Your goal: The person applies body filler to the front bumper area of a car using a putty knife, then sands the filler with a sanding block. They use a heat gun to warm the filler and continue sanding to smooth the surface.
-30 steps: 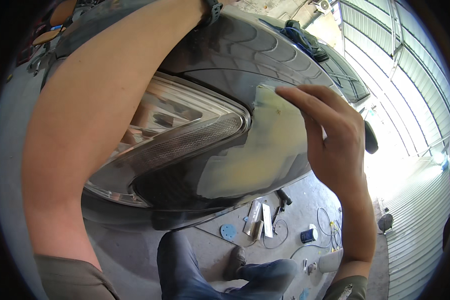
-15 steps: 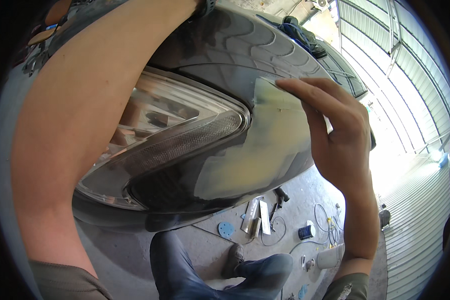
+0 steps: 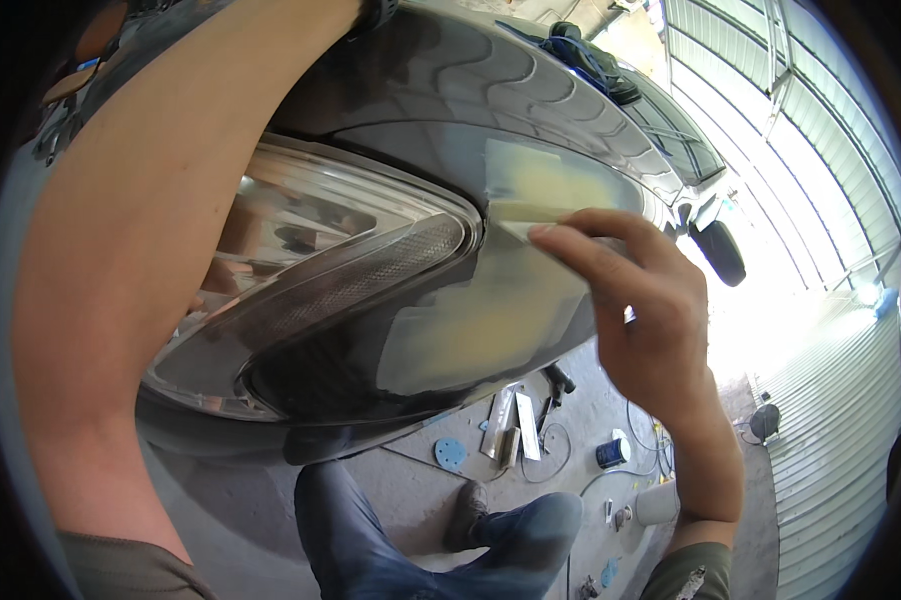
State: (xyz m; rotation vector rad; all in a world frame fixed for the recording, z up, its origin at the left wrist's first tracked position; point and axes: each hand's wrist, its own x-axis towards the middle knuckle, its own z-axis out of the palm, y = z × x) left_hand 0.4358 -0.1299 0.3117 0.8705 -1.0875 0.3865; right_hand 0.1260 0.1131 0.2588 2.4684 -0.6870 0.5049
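Note:
My right hand (image 3: 646, 305) pinches a thin, pale, flat piece (image 3: 516, 222), apparently a spreader, against the cream filler patch (image 3: 456, 345) on a dark car's front panel (image 3: 431, 70). The patch runs from above the headlight's (image 3: 341, 260) pointed right end down below it, with uneven, feathered edges. My left forearm (image 3: 136, 250) stretches up across the headlight's left side to a dark watch at the top edge; the hand beyond it is out of view.
On the concrete floor below lie a blue disc (image 3: 450, 454), long pale strips (image 3: 528, 425), hoses, a dark can (image 3: 613, 452) and a bucket (image 3: 657, 505). My legs are under the bumper. A dark bundle (image 3: 596, 70) rests on the car; a side mirror (image 3: 716, 250) juts rightward.
My right hand has slid down and slightly left over the patch with the pale piece, uncovering the patch's upper part. The view and left forearm have shifted slightly.

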